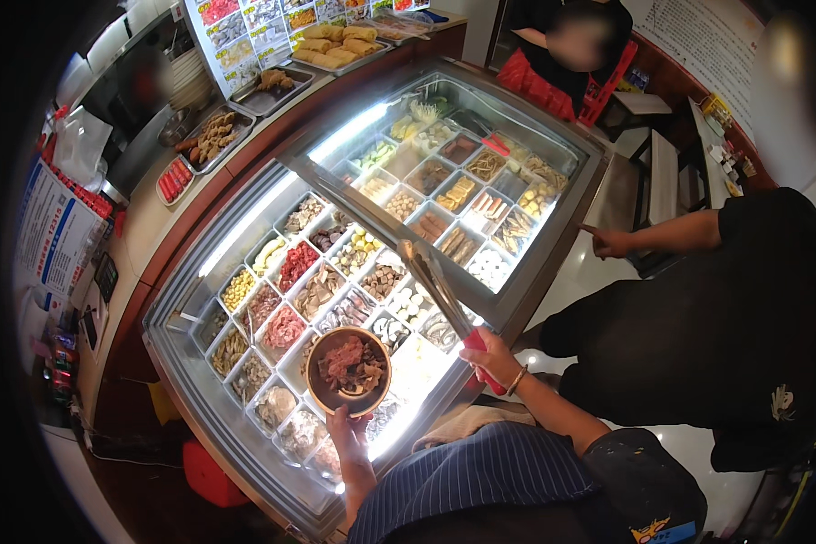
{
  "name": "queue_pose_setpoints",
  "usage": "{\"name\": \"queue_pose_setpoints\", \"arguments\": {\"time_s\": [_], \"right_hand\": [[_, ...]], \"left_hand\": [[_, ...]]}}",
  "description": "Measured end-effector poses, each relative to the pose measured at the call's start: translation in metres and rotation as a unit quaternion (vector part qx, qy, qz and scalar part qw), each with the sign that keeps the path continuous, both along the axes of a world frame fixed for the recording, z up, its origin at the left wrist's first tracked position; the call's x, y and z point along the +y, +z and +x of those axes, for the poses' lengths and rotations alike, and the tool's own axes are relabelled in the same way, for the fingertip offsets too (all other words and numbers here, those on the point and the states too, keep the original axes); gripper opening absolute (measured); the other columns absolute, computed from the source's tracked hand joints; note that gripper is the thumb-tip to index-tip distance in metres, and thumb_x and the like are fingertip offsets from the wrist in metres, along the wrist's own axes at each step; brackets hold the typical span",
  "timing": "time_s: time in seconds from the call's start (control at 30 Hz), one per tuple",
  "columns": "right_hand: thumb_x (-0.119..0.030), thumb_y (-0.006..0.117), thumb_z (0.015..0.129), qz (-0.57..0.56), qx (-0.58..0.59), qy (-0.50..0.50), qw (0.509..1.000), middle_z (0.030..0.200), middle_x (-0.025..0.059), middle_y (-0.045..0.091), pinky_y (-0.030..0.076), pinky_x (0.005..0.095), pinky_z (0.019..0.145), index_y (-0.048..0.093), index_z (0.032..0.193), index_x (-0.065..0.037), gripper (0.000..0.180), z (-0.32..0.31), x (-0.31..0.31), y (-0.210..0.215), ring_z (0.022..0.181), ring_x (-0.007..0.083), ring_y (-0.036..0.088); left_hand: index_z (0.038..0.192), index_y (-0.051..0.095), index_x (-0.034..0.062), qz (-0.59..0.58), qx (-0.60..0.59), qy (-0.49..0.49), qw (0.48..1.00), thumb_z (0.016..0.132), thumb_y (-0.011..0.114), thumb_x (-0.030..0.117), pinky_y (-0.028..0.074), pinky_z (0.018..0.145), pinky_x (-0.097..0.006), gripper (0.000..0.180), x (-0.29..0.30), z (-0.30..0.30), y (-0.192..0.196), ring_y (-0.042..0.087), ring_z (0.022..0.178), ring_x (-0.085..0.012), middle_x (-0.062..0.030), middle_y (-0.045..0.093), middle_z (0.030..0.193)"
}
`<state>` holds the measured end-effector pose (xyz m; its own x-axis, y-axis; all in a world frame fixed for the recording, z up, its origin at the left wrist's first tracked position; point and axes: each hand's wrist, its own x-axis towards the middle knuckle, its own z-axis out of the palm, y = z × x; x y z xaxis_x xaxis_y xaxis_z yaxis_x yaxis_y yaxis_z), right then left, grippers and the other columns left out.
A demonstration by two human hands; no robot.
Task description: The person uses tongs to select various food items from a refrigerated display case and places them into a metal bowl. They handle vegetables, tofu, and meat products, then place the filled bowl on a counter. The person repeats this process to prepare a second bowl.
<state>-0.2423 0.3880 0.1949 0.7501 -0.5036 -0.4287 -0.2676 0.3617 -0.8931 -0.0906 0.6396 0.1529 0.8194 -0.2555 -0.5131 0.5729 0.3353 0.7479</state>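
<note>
My left hand grips a round bowl from below, over the near part of the lit display case. Reddish minced-looking meat and darker brown pieces lie in the bowl. My right hand is closed around the red handle of a pair of metal tongs. The tongs point up and to the left over the case, and I see no food at their tips. Beneath are white tubs of sliced meat, red pieces and corn kernels.
A glass lid covers the case's far half. Trays of fried food and rolls stand on the left counter. To my right, a person in black points at the case. Another sits beyond, near tables.
</note>
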Motion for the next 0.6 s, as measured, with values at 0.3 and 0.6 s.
{"name": "queue_pose_setpoints", "arguments": {"time_s": [0.3,0.6], "right_hand": [[-0.021,0.063,0.077,-0.025,-0.033,-0.082,0.996,0.059,0.0002,0.046,0.036,0.021,0.034,0.045,0.089,-0.006,0.026,0.001,-0.059,-0.004,0.038,0.0073,0.041],[-0.025,0.067,0.071,-0.203,-0.013,-0.158,0.966,0.067,0.0016,0.051,0.038,0.0228,0.037,0.045,0.095,-0.005,0.039,0.04,-0.219,-0.048,0.047,0.0086,0.046]], "left_hand": [[0.108,0.046,0.007,0.016,-0.004,-0.012,1.0,0.077,0.049,0.011,0.053,0.049,-0.027,0.031,-0.005,0.011,-0.005,0.058,0.064,-0.0139,-0.0057,0.057,0.085],[0.107,0.046,0.0036,0.004,-0.037,0.049,0.998,0.079,0.045,0.007,0.051,0.043,-0.027,0.028,-0.079,0.032,0.016,0.061,0.062,-0.0192,-0.0095,0.06,0.086]]}}
